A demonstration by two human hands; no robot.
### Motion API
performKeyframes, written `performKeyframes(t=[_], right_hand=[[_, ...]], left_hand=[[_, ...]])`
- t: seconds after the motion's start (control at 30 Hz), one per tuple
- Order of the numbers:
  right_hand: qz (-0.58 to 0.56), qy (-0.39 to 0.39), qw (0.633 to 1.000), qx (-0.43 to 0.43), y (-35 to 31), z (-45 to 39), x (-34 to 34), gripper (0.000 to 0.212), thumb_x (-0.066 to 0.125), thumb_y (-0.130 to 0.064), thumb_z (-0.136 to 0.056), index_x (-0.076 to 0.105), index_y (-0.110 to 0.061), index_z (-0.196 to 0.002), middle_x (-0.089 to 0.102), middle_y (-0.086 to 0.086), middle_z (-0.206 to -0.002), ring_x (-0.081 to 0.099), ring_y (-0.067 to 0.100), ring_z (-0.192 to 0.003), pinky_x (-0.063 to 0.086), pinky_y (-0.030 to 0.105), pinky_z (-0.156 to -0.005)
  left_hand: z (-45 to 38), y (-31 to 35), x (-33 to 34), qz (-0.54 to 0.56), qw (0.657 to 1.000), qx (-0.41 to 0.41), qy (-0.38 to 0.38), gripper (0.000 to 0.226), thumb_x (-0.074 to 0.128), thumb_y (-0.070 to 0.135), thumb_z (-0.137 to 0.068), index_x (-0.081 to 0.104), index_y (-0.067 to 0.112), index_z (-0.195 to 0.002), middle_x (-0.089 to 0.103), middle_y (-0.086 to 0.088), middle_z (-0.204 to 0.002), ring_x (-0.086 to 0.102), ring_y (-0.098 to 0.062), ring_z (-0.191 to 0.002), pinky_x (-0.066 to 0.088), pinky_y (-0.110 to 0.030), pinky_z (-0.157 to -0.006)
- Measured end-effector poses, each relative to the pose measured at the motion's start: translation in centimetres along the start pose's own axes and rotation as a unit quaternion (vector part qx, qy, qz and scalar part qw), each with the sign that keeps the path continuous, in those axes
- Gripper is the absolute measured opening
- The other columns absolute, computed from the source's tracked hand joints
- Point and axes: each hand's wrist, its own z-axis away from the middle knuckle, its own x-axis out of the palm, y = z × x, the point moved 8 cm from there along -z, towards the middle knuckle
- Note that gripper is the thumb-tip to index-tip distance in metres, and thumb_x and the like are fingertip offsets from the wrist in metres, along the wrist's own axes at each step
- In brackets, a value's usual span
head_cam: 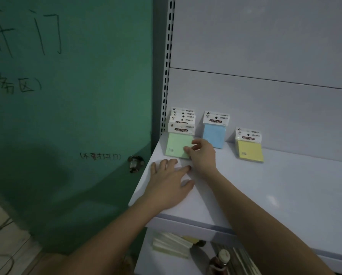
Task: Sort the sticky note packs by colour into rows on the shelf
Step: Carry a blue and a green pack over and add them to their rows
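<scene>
Sticky note packs stand in three groups toward the back left corner of the white shelf (265, 195); the green packs (179, 145) form a row nearest the left edge, five header cards visible one behind another, only the front pack's green pad in full view, the rest hidden behind it; the blue packs (214, 133) stand just to their right, two header cards discernible, the lower left corner of the front pad covered by the right hand; the yellow packs (249, 149) stand further right, apart from the blue, two headers visible. Each front header card reads "STICKY NOTE" on a dark oval; smaller print is too fine to read. A lower shelf, partly cut off by the frame's bottom edge, holds pale paper packs (170, 245) and a dark bottle (219, 261), both dim and indistinct. The green door (67, 96) to the left bears handwritten Chinese characters, partly cut off at the left edge, above a metal knob (135, 163).

Left hand (169, 186) lies palm down, fingers spread, flat on the shelf near its left edge, gripping nothing. Right hand (203, 155) reaches across above it; thumb and fingers, slightly apart, touch the lower right corner of the front green pack; whether they pinch it cannot be told.
</scene>
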Motion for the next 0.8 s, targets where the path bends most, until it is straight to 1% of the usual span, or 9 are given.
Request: performKeyframes(t=[0.13,0.23,0.33,0.47,0.6,0.67,0.7,0.77,0.8], right_hand=[[0.012,0.018,1.0,-0.007,-0.4,0.3,0.3,0.026,0.073,-0.019,-0.082,0.053,-0.016,-0.098,0.056,-0.009,-0.077,0.059,0.015,-0.079,0.051,0.032,-0.077],[0.032,0.025,0.999,-0.027,-0.7,0.5,0.2,0.024,0.072,-0.021,-0.082,0.052,-0.015,-0.095,0.054,-0.009,-0.077,0.058,0.017,-0.08,0.049,0.032,-0.076],[0.035,0.019,0.999,-0.028,-0.7,0.6,0.3,0.024,0.069,-0.024,-0.084,0.053,-0.012,-0.098,0.055,-0.007,-0.08,0.057,0.017,-0.082,0.045,0.029,-0.074],[0.015,0.023,0.999,-0.02,-1.0,0.8,-1.0,0.025,0.057,-0.031,-0.093,0.056,-0.009,-0.104,0.06,0.0,-0.093,0.057,0.018,-0.086,0.04,0.026,-0.071],[0.054,0.079,0.995,-0.017,-0.4,-0.6,-6.9,0.018,0.052,-0.021,-0.095,0.058,-0.008,-0.105,0.059,-0.001,-0.093,0.057,0.019,-0.088,0.04,0.026,-0.067],[0.099,0.122,0.988,0.002,0.6,-1.9,-11.0,0.019,0.051,-0.015,-0.093,0.059,-0.006,-0.107,0.061,0.004,-0.097,0.058,0.025,-0.095,0.042,0.03,-0.075],[0.127,0.137,0.982,0.018,1.4,-2.6,-12.9,0.021,0.051,-0.014,-0.092,0.058,-0.005,-0.109,0.062,0.008,-0.103,0.058,0.028,-0.1,0.041,0.031,-0.079],[0.188,0.144,0.97,0.059,3.7,-4.0,-16.1,0.027,0.051,-0.014,-0.09,0.056,-0.001,-0.113,0.06,0.016,-0.114,0.055,0.035,-0.108,0.041,0.034,-0.083],[0.214,0.137,0.964,0.082,4.9,-4.6,-17.3,0.026,0.052,-0.016,-0.089,0.055,0.001,-0.11,0.058,0.02,-0.113,0.054,0.038,-0.109,0.042,0.036,-0.085]], left_hand=[[0.1,-0.1,0.1,0.012,1.0,-0.001,0.003,0.047,0.032,0.056,-0.093,0.038,0.041,-0.137,0.03,-0.004,-0.146,0.02,-0.027,-0.137,0.007,-0.054,-0.116],[0.0,-0.1,0.2,0.017,1.0,0.006,0.01,0.046,0.032,0.055,-0.093,0.04,0.041,-0.135,0.032,-0.003,-0.144,0.021,-0.027,-0.136,0.008,-0.054,-0.115],[0.0,-0.1,0.2,0.022,1.0,0.007,0.007,0.047,0.032,0.056,-0.093,0.04,0.04,-0.136,0.032,-0.003,-0.145,0.021,-0.027,-0.137,0.008,-0.054,-0.115],[0.1,-0.4,0.3,0.021,1.0,0.005,0.002,0.051,0.032,0.057,-0.093,0.035,0.041,-0.14,0.029,-0.003,-0.149,0.019,-0.025,-0.139,0.007,-0.054,-0.116],[-0.5,1.1,0.2,0.028,0.999,0.027,-0.01,0.052,0.034,0.053,-0.094,0.035,0.037,-0.144,0.029,0.0,-0.152,0.02,-0.023,-0.141,0.007,-0.051,-0.118],[-1.0,3.7,0.6,0.039,0.997,0.061,-0.02,0.052,0.035,0.051,-0.094,0.037,0.034,-0.143,0.031,0.001,-0.151,0.022,-0.022,-0.14,0.011,-0.048,-0.118],[-1.4,5.3,1.0,0.044,0.996,0.074,-0.029,0.052,0.035,0.051,-0.094,0.037,0.033,-0.143,0.032,0.0,-0.151,0.024,-0.022,-0.139,0.013,-0.047,-0.117],[-2.7,8.0,2.2,0.05,0.995,0.084,-0.038,0.052,0.037,0.049,-0.094,0.038,0.03,-0.143,0.034,-0.002,-0.148,0.026,-0.024,-0.138,0.017,-0.046,-0.115],[-3.6,9.1,2.5,0.053,0.995,0.08,-0.036,0.053,0.037,0.047,-0.094,0.038,0.028,-0.143,0.036,-0.003,-0.147,0.028,-0.025,-0.136,0.019,-0.045,-0.114]])
